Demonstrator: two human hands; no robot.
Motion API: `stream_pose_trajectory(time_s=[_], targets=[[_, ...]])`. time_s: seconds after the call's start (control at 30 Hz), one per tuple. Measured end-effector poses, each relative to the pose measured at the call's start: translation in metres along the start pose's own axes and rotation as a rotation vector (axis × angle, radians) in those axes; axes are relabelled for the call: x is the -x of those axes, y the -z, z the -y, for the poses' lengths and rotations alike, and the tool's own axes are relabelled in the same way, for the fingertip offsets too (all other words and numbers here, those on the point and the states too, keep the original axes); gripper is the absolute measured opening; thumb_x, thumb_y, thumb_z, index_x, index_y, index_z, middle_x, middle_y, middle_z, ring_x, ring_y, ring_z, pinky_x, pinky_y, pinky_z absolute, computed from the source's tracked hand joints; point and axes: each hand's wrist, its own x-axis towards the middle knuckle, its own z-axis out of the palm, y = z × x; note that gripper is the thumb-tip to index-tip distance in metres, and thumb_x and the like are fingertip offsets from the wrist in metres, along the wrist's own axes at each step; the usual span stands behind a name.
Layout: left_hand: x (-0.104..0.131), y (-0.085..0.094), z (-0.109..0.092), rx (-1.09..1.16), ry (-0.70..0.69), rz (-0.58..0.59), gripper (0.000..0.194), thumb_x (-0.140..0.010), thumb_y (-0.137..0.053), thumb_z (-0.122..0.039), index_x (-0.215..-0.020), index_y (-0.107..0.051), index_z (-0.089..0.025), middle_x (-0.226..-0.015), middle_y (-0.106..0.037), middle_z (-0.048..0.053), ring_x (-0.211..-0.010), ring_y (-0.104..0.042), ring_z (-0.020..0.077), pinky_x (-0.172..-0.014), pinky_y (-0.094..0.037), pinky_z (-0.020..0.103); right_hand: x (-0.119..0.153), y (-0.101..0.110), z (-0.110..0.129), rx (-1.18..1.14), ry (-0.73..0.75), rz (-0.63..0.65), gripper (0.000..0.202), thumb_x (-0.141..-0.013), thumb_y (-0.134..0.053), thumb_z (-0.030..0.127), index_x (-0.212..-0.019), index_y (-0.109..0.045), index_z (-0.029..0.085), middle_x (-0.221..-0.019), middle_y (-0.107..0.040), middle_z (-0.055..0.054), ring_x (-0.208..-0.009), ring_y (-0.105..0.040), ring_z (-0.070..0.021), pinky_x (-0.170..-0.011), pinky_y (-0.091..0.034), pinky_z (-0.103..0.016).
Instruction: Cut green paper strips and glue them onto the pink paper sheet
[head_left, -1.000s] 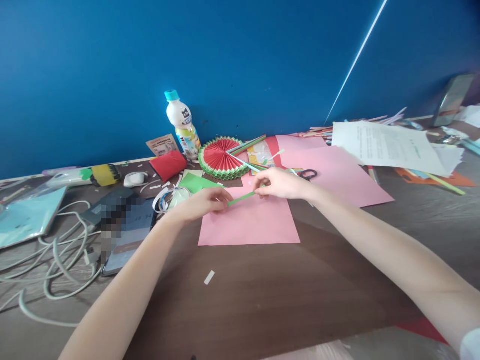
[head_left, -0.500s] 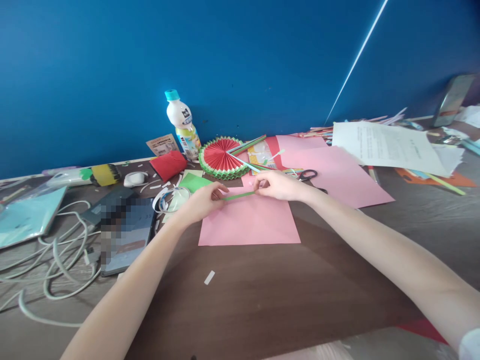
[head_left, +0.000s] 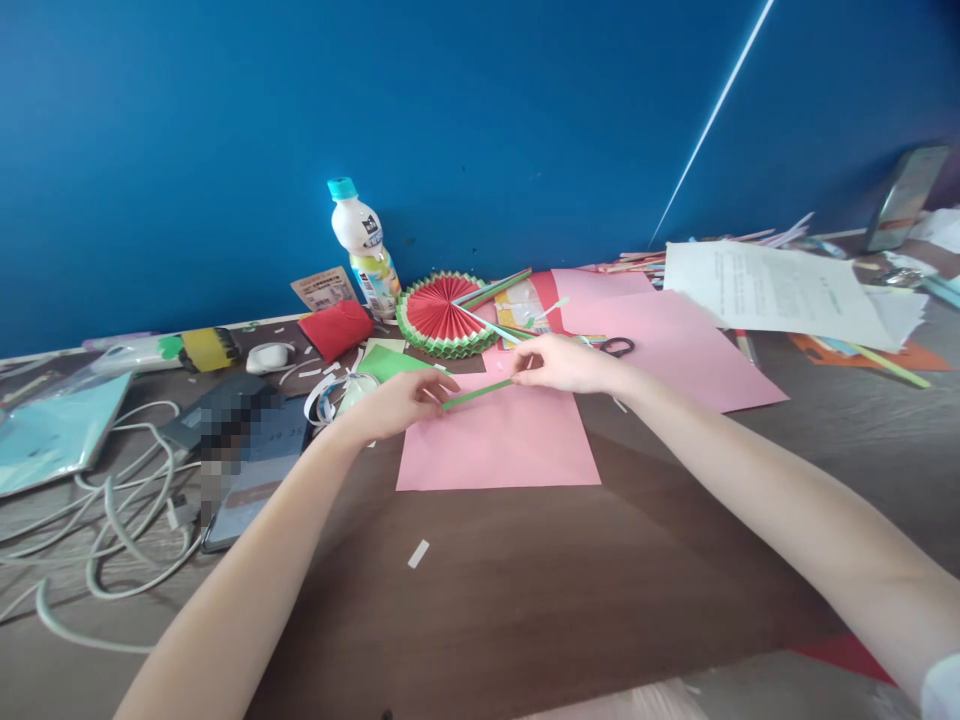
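Note:
A thin green paper strip [head_left: 478,395] is stretched between my two hands, over a pink sheet of paper [head_left: 499,445] on the dark table. My left hand [head_left: 405,400] pinches the strip's left end between thumb and fingers. At its right end, my right hand [head_left: 559,364] has the strip in a fingertip pinch. Just behind the hands lies a round pleated paper fan [head_left: 448,315], red with a white and green rim, with several narrow coloured strips resting against it. The fingers partly cover both ends of the green strip.
Scissors [head_left: 618,347] lie beside my right wrist, near more pink paper [head_left: 690,355]. A bottle [head_left: 365,250] stands by the blue wall. Left are a phone [head_left: 259,475], white cables [head_left: 124,520], an earbud case [head_left: 271,357] and green paper [head_left: 390,363]. A white scrap [head_left: 418,554] lies in front.
The green strip is tilted slightly more, its right end a little higher, and my left hand has shifted slightly left and down. Both hands still hold it.

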Motion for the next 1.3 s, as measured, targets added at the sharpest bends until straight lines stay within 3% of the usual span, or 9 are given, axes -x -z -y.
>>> stream_pose_trajectory(time_s=[0.17,0.37,0.63,0.8,0.97,1.17,1.3], targets=[[0.008,0.011,-0.004,0.067,0.071,0.180,0.040,-0.064,-0.060,-0.022,-0.103,-0.055,-0.018,-0.103,-0.059,0.005,-0.081,-0.060,0.0160,-0.075,-0.046,0.029,0.005,0.010,0.007,-0.091,-0.036,0.201,0.012,-0.070,-0.059,0.027,-0.074,-0.063,0.017,-0.071,-0.064,-0.001,-0.063,-0.057,-0.0123,-0.059,-0.042,-0.025],[0.011,0.014,-0.009,-0.054,0.092,0.246,0.031,-0.065,-0.061,-0.026,-0.095,-0.058,-0.017,-0.104,-0.061,0.004,-0.088,-0.059,0.0163,-0.078,-0.043,0.025,0.012,0.021,0.010,-0.227,-0.064,0.420,0.021,-0.067,-0.064,0.032,-0.080,-0.065,0.016,-0.070,-0.066,-0.002,-0.062,-0.059,-0.0128,-0.061,-0.046,-0.025],[0.010,0.012,-0.009,-0.139,0.078,0.364,0.020,-0.066,-0.061,-0.024,-0.085,-0.059,-0.017,-0.083,-0.063,-0.001,-0.075,-0.058,0.0117,-0.068,-0.043,0.021,0.012,0.018,0.008,-0.191,-0.058,0.598,0.023,-0.068,-0.061,0.026,-0.088,-0.062,0.015,-0.067,-0.066,-0.001,-0.059,-0.059,-0.0126,-0.059,-0.047,-0.025],[0.013,0.012,-0.011,-0.097,0.115,0.402,0.014,-0.066,-0.059,-0.021,-0.079,-0.057,-0.016,-0.076,-0.062,-0.001,-0.071,-0.060,0.0119,-0.066,-0.047,0.022,0.012,0.017,0.009,-0.186,-0.051,0.669,0.018,-0.067,-0.062,0.029,-0.078,-0.062,0.014,-0.064,-0.065,-0.001,-0.060,-0.059,-0.0130,-0.059,-0.047,-0.025],[0.016,0.011,-0.014,-0.119,0.169,0.466,0.014,-0.064,-0.057,-0.016,-0.078,-0.057,-0.015,-0.074,-0.062,0.000,-0.067,-0.060,0.0123,-0.059,-0.048,0.022,0.013,0.012,0.013,-0.191,-0.073,0.719,0.018,-0.067,-0.063,0.030,-0.074,-0.061,0.014,-0.062,-0.063,0.000,-0.059,-0.057,-0.0119,-0.060,-0.046,-0.025],[0.015,0.008,-0.012,-0.144,0.165,0.541,0.015,-0.064,-0.059,-0.019,-0.078,-0.059,-0.015,-0.071,-0.062,-0.001,-0.065,-0.056,0.0108,-0.059,-0.045,0.020,0.010,0.000,0.009,-0.207,-0.068,0.921,0.019,-0.070,-0.061,0.033,-0.073,-0.054,0.015,-0.063,-0.062,0.000,-0.062,-0.060,-0.0135,-0.060,-0.048,-0.027],[0.013,0.004,-0.014,-0.116,0.106,0.557,0.013,-0.066,-0.057,-0.019,-0.078,-0.059,-0.015,-0.073,-0.061,-0.001,-0.068,-0.055,0.0107,-0.060,-0.043,0.020,0.008,0.004,0.003,-0.182,-0.094,0.918,0.020,-0.071,-0.060,0.033,-0.076,-0.054,0.015,-0.063,-0.062,0.000,-0.061,-0.059,-0.0131,-0.061,-0.047,-0.026]])
